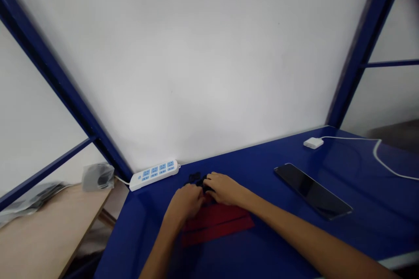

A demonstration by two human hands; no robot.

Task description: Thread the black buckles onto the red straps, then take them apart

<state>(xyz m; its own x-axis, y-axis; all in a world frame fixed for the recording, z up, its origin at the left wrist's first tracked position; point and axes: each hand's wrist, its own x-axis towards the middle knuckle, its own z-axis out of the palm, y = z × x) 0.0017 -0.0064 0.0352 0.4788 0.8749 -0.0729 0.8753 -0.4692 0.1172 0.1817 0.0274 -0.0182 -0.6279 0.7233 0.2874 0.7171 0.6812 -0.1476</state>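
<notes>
A: Black item (197, 179): mostly hidden by both hands, axis unclear.
B: Left hand (186, 202), right hand (224, 188) curled on it, over red mat (216, 222), counter (278, 235).

Blue table (278, 244), red mat (218, 224), white power strip (154, 174), black phone (312, 191).

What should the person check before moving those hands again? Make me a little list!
1. Left hand on the small black thing: ok, touching it.
2. Right hand on it too: ok.
3. Firm grip: cannot tell, fingers hide it.
4. Flat red mat lying flat on the glossy blue table: ok.
5. Dark slim tablet apart from the hands: ok.
6. White power strip with blue sockets apart from the hands: ok.
</notes>
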